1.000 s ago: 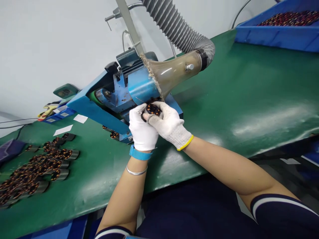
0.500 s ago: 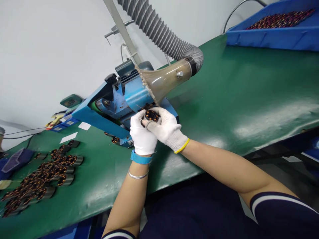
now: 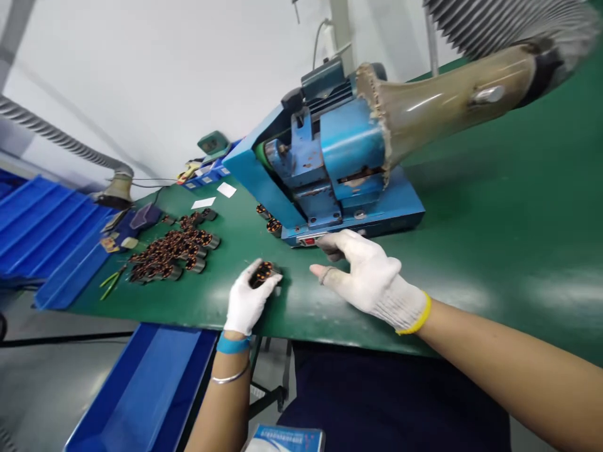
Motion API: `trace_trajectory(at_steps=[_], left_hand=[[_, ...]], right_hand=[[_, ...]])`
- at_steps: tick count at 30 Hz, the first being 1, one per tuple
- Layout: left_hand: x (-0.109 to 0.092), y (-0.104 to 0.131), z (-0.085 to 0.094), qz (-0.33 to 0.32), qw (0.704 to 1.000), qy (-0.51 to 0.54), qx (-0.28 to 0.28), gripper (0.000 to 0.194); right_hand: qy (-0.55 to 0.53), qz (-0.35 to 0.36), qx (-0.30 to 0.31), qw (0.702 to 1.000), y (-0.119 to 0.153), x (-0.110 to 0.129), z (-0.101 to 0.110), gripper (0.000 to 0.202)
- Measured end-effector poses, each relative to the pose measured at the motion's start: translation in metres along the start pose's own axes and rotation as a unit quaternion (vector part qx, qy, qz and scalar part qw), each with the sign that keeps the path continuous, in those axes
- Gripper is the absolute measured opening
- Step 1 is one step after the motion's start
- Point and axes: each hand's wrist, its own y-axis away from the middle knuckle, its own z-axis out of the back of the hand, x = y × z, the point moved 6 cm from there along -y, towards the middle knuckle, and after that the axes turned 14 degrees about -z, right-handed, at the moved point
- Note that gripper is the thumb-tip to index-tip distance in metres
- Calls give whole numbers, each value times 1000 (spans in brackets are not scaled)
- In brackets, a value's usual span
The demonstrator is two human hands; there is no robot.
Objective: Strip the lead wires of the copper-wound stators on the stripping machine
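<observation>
My left hand, in a white glove, is closed round a motor stator with black slots and orange copper windings. The stator is low over the green bench or resting on it; I cannot tell which. My right hand, gloved with a bare thumb tip, holds nothing, thumb and fingers apart. Its fingertips are close to the red switch on the base of a blue belt-driven machine; whether they touch it I cannot make out.
Many similar stators lie grouped on the left of the green bench, beside green-handled pliers. Two more stand against the machine's base. A translucent extraction nozzle joins the machine at right. A blue chute sits below the bench edge.
My hands have come apart. The left has carried the stator down and left, away from the machine; the right has let go and lies before the machine's base. The view has turned left.
</observation>
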Motion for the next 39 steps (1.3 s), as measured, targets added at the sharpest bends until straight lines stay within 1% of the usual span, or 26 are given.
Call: trace_trajectory(at_steps=[1, 2, 3, 4, 5, 6, 7, 8, 9, 10, 11, 14, 16, 19, 22, 24, 25, 26, 28, 29, 30, 32, 33, 34, 36, 39], left_hand=[[9, -1, 19, 9, 995, -83, -55, 85], [14, -1, 36, 9, 980, -156, -119, 92], [14, -1, 48, 1, 961, -209, -178, 98], [12, -3, 54, -11, 948, -237, -214, 100], [9, -7, 54, -26, 946, -239, -219, 99], [5, -14, 47, -39, 955, -220, -196, 96], [2, -24, 35, -44, 971, -186, -142, 92], [-1, -35, 19, -43, 985, -150, -76, 94], [-4, -46, 2, -36, 993, -115, -8, 94], [-7, -59, -10, -36, 995, -95, 21, 91], [-10, -71, -20, -38, 995, -84, 28, 86], [-12, -102, -39, -48, 997, -59, 15, 64], [-10, -111, -44, -50, 998, -43, -1, 55], [-8, -106, -39, -51, 998, -14, -35, 54], [-16, -83, -23, -61, 993, 17, -95, 56], [-30, -60, -16, -84, 986, 54, -134, 60], [-40, -47, -13, -107, 973, 116, -168, 63], [-51, -35, -17, -130, 965, 168, -155, 65], [-74, -16, -33, -143, 963, 212, -82, 64], [-87, -9, -42, -158, 963, 215, -38, 64], [-101, -5, -49, -178, 961, 213, -6, 64], [-126, -4, -61, -223, 954, 197, 28, 62], [-137, -7, -65, -242, 951, 188, 31, 61], [-147, -12, -69, -256, 949, 181, 29, 60], [-161, -23, -76, -268, 947, 175, 24, 57], [-176, -37, -87, -270, 944, 184, 39, 49]], right_hand=[[0, 1, 0, 1000, 1, 1, -1, 39], [0, 6, 1, 1000, 1, 3, -1, 38], [2, 11, 4, 1000, 2, 4, -2, 36], [5, 17, 6, 1000, 3, 6, -3, 35], [12, 22, 10, 1000, 4, 7, -5, 34], [23, 26, 14, 999, 5, 7, -6, 34], [39, 30, 17, 999, 6, 7, -7, 33], [57, 34, 20, 998, 6, 6, -8, 33], [75, 37, 20, 996, 6, 4, -9, 32], [94, 38, 20, 995, 6, 2, -10, 31], [110, 37, 19, 993, 5, 0, -11, 30], [135, 36, 17, 990, 3, -6, -13, 29], [140, 41, 23, 989, 3, -7, -14, 30], [156, 30, 34, 987, 3, -8, -15, 31], [158, 25, 41, 986, 4, -6, -17, 32], [134, 44, 32, 989, 5, -2, -17, 39], [118, 54, 17, 991, 5, 1, -16, 47], [101, 64, -1, 993, 5, 3, -13, 57], [67, 75, -40, 994, 5, 6, -8, 77], [49, 79, -49, 994, 4, 7, -5, 82], [30, 80, -50, 995, 3, 8, -3, 81], [-6, 47, -63, 997, -4, 7, 4, 66], [-27, 13, -76, 997, -9, 4, 9, 58], [-56, -21, -87, 994, -15, 0, 15, 54], [-106, -79, -106, 986, -25, -6, 26, 52], [-167, -116, -106, 973, -38, -11, 39, 49]])
